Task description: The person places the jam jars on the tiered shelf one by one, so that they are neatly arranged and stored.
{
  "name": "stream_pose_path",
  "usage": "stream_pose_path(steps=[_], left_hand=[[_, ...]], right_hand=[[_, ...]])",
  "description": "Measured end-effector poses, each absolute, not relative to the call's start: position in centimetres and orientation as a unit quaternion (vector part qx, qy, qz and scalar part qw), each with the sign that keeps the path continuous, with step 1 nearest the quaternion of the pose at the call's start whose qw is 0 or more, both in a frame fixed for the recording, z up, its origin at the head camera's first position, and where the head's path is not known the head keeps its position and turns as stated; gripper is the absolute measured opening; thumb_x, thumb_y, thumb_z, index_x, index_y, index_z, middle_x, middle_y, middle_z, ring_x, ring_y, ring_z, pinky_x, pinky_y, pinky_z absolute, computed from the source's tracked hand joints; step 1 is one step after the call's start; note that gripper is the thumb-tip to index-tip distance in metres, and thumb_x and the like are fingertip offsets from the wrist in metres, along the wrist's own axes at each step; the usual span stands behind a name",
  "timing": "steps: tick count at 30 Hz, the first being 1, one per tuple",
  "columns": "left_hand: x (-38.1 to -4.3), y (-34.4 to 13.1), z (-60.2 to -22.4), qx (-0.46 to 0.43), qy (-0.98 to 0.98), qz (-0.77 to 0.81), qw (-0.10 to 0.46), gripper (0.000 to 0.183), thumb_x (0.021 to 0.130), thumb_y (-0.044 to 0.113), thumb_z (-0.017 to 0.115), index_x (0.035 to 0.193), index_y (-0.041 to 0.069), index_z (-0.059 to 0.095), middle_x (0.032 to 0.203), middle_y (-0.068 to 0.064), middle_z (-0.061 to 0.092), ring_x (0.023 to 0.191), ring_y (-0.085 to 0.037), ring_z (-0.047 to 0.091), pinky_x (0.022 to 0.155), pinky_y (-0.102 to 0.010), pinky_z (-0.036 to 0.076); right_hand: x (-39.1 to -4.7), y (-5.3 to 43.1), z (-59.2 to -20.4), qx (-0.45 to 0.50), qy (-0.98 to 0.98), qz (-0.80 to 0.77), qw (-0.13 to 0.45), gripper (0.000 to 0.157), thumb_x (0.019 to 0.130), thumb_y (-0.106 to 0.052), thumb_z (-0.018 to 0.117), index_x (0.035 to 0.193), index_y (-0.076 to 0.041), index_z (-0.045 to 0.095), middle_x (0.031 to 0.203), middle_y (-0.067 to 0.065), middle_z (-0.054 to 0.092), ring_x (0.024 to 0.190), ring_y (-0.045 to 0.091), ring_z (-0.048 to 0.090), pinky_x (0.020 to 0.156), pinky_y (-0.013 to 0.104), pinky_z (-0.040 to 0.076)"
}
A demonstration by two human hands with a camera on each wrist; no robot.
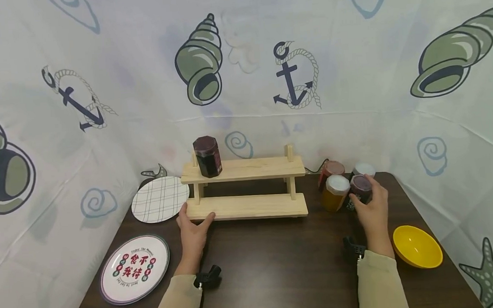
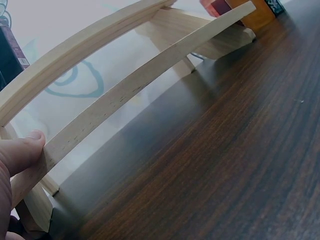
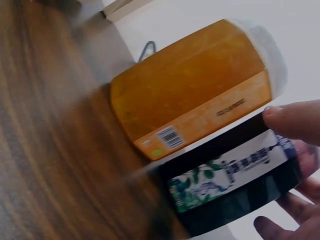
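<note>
A two-tier wooden shelf (image 1: 254, 207) stands at the back of the table. My left hand (image 1: 193, 239) grips the left end of its lower board, thumb (image 2: 26, 150) on the front edge. On the upper board, near the left, sits a dark jar (image 1: 209, 162) with a purplish lid. To the right of the shelf, my right hand (image 1: 374, 214) holds another dark jar (image 3: 235, 180) near its purple lid, thumb on one side and fingers on the other. Its label shows green leaves. Close beside it is an amber jar (image 3: 195, 80) with a whitish lid.
A red jar (image 1: 331, 168) and a white-lidded jar (image 1: 363, 169) stand behind those. At the right lies a yellow bowl (image 1: 417, 247). On the left are a checked plate (image 1: 160, 200) and a plate with red characters (image 1: 135, 269). A printed cloth (image 1: 251, 92) hangs behind the table.
</note>
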State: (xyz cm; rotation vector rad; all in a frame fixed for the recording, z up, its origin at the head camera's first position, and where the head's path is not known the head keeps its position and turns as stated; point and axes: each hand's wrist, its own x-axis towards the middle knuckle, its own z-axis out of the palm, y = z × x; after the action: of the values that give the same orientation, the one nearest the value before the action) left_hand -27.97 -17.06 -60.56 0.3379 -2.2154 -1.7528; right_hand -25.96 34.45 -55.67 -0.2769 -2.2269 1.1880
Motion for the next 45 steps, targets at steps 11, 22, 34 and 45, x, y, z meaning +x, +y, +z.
stream_pose_path(steps=[11, 22, 34, 45], left_hand=[[-27.9, -17.1, -60.5, 0.121, -0.769, -0.611, 0.141, 0.111, 0.090, 0.028, 0.092, 0.173, 0.013, 0.020, 0.165, -0.025, 0.026, 0.158, -0.042, 0.032, 0.131, -0.059, 0.024], [-28.0, -17.1, -60.5, 0.125, -0.769, -0.611, 0.141, 0.111, 0.090, 0.027, 0.092, 0.173, 0.013, 0.021, 0.165, -0.025, 0.026, 0.157, -0.043, 0.032, 0.131, -0.060, 0.024], [-28.0, -17.0, -60.3, 0.121, -0.768, -0.612, 0.145, 0.110, 0.090, 0.027, 0.092, 0.173, 0.013, 0.022, 0.164, -0.025, 0.027, 0.157, -0.042, 0.033, 0.131, -0.059, 0.025], [-28.0, -17.0, -60.4, 0.121, -0.767, -0.612, 0.149, 0.109, 0.089, 0.026, 0.093, 0.172, 0.012, 0.023, 0.164, -0.025, 0.028, 0.157, -0.042, 0.033, 0.130, -0.060, 0.025]], right_hand=[[-26.6, 34.5, -57.7, -0.106, -0.822, 0.448, 0.336, 0.070, 0.092, 0.003, 0.083, 0.156, -0.009, 0.057, 0.154, 0.026, 0.049, 0.145, 0.040, 0.045, 0.125, 0.062, 0.038], [-26.8, 34.3, -58.4, -0.122, -0.823, 0.457, 0.315, 0.077, 0.095, 0.000, 0.081, 0.161, -0.023, 0.051, 0.157, 0.027, 0.044, 0.145, 0.043, 0.045, 0.123, 0.068, 0.038], [-26.5, 33.9, -58.4, -0.138, -0.812, 0.469, 0.318, 0.079, 0.095, -0.001, 0.080, 0.161, -0.031, 0.049, 0.153, 0.024, 0.045, 0.141, 0.040, 0.050, 0.121, 0.066, 0.042], [-26.9, 33.8, -58.8, -0.171, -0.790, 0.475, 0.347, 0.072, 0.092, -0.006, 0.086, 0.153, -0.026, 0.054, 0.150, 0.021, 0.046, 0.140, 0.035, 0.048, 0.124, 0.059, 0.040]])
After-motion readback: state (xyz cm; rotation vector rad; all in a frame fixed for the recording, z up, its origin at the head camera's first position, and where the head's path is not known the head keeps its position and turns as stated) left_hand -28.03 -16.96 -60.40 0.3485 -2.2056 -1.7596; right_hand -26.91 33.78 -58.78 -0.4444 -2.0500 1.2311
